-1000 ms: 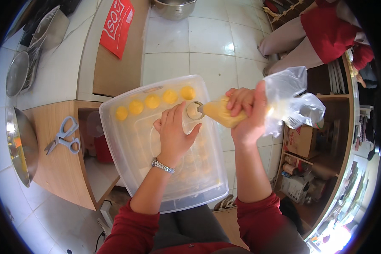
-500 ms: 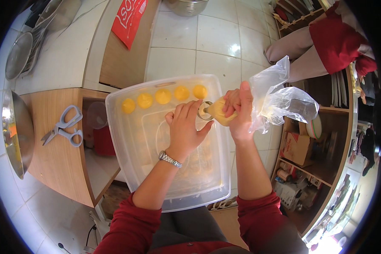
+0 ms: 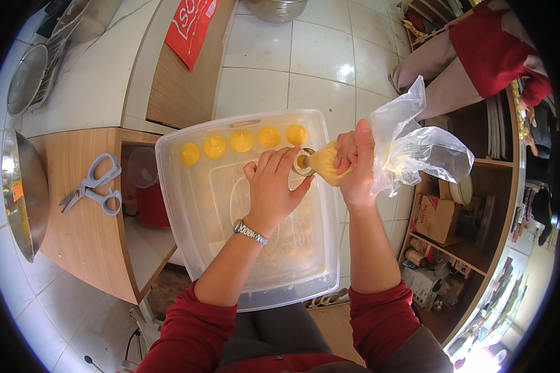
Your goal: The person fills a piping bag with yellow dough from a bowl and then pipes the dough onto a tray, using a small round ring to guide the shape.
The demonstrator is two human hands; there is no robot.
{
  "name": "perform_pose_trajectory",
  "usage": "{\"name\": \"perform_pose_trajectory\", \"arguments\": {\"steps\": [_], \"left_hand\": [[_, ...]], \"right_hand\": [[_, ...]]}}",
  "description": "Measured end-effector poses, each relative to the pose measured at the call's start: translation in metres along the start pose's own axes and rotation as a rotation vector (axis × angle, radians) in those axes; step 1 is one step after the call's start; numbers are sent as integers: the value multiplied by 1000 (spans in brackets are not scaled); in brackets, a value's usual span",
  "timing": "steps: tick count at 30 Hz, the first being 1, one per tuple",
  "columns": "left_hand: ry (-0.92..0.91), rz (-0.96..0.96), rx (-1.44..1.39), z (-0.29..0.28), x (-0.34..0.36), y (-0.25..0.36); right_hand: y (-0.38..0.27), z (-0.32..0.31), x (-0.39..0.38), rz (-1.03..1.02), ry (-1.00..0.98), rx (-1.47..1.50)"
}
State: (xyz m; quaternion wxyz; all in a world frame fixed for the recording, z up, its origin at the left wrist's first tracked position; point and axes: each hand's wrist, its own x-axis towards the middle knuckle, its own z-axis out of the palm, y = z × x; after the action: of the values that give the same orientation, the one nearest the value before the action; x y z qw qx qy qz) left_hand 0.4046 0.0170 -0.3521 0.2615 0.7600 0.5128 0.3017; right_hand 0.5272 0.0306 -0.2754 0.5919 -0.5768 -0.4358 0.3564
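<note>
A clear plastic tray (image 3: 186,205) rests on my lap, with a row of several round yellow dollops (image 3: 242,140) along its far edge. My right hand (image 3: 356,165) squeezes a clear piping bag (image 3: 410,149) filled with yellow batter; its metal nozzle (image 3: 302,163) points left over the tray's right side. My left hand (image 3: 272,186) hovers over the tray with its fingertips touching the nozzle, and it wears a metal wristwatch (image 3: 249,231).
Light-blue scissors (image 3: 93,186) lie on a wooden counter (image 3: 74,242) to the left, beside a steel bowl (image 3: 22,193). Another person's legs (image 3: 442,68) stand at the upper right. Cluttered shelves (image 3: 460,236) fill the right side. White floor tiles (image 3: 305,56) lie ahead.
A fifth dollop has joined the far row. The nozzle and both hands have shifted right and slightly nearer, and the bag's loose end has swung upward.
</note>
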Motion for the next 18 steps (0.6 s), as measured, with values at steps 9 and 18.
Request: {"name": "perform_pose_trajectory", "arguments": {"steps": [9,18], "left_hand": [[2,11,13,0,-1,-2],[-1,13,9,0,-1,-1]], "right_hand": [[-3,1,0,13,27,-8],[-3,0,0,-8,58,-37]]}}
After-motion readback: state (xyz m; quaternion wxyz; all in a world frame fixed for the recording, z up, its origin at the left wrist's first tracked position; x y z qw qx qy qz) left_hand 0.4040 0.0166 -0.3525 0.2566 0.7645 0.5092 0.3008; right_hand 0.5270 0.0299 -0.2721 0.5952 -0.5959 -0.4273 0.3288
